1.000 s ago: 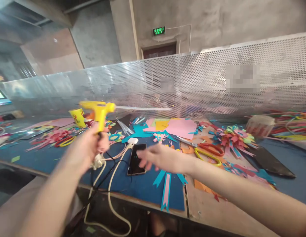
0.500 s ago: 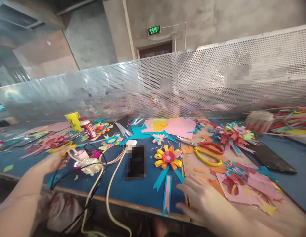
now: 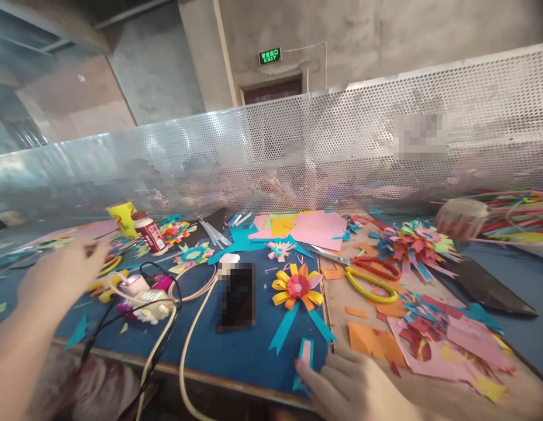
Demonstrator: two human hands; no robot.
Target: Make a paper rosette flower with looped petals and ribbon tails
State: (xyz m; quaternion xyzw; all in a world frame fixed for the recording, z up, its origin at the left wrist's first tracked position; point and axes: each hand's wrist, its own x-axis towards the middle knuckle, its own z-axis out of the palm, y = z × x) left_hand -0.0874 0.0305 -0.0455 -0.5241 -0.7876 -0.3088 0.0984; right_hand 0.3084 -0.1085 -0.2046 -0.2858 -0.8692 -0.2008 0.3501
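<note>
Nearer than the flower [image 3: 298,286], a strip [image 3: 306,349] is touched by the right hand [image 3: 348,380], best pinched lightly against creasing; left of the flower, the left hand [image 3: 63,275] is raised. Neither grip's closure can be told.

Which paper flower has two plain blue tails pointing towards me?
The yellow flower with the red centre, right of the phone. The small pink flower behind it shows no such tails; the bushy flower has pink among its tails.
</note>
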